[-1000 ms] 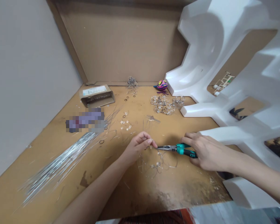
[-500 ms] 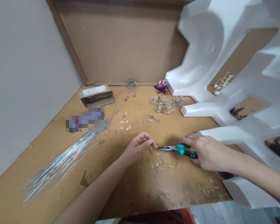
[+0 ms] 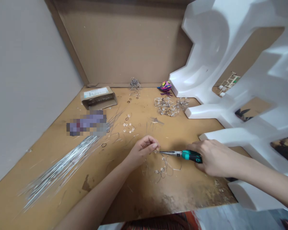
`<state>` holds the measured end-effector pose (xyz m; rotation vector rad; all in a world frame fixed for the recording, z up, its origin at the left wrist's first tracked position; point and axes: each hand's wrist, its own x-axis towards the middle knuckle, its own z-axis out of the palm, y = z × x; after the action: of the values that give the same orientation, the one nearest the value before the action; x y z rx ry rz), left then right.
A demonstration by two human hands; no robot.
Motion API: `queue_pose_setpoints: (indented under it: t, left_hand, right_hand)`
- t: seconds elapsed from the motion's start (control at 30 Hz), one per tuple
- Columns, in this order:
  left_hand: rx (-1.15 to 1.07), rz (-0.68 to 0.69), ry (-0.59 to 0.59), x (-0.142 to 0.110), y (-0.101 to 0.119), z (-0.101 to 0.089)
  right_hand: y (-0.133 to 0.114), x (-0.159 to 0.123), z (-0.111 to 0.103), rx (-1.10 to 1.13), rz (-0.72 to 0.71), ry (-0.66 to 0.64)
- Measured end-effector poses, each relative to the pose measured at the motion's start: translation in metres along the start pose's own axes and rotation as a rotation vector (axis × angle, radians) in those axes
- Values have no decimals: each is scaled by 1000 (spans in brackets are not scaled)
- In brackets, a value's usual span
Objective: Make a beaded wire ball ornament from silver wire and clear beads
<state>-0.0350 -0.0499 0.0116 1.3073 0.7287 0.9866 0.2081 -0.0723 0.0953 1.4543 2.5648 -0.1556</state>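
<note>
My left hand (image 3: 144,150) is closed in a pinch on a piece of thin wire with clear beads (image 3: 162,169). Loops of this beaded wire spread over the tabletop just below the fingertips. Wrapped in my right hand (image 3: 211,157) are needle-nose pliers (image 3: 186,155) with green and black handles. Their slim jaws point left and meet the wire right beside my left fingertips. Whether the jaw tips grip the wire is too small to tell. Palm and fingers hide part of the handles.
A bundle of straight wires (image 3: 69,159) lies at left, below a blurred purple item (image 3: 86,123) and an open cardboard box (image 3: 98,97). Loose clear beads (image 3: 129,128) are mid-table. Finished-looking wire clusters (image 3: 166,107) sit near a colourful ball (image 3: 165,86). White moulded foam (image 3: 206,80) borders the right.
The pliers' handles have drawn together and their tips have shifted slightly left. My left fingertips have curled in a little, and a small wire loop now shows beside them.
</note>
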Motion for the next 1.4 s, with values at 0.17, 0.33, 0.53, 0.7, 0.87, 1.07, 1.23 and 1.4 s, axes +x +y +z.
queue_pose_setpoints:
  t: [0.17, 0.33, 0.53, 0.7, 0.87, 1.07, 1.23, 1.4]
  left_hand:
    - [-27, -10, 13, 0, -1, -1]
    - [-95, -26, 40, 1, -2, -2]
    - [-133, -38, 60, 2, -4, -4]
    - [-141, -38, 39, 1, -5, -3]
    - [-150, -33, 25, 1, -4, -3]
    - [-161, -34, 40, 2, -4, -3]
    - [-79, -45, 97, 2, -6, -3]
    - [-49, -26, 98, 1, -5, 2]
  right_hand:
    - [4, -1, -1, 146, 28, -106]
    - [9, -1, -3, 171, 22, -63]
    - [7, -1, -6, 175, 21, -90]
    - [4, 0, -5, 190, 24, -105]
    - [2, 1, -3, 139, 31, -84]
    - [3, -1, -5, 82, 0, -18]
    - [2, -5, -6, -23, 0, 155]
    - [-14, -2, 0, -116, -39, 187]
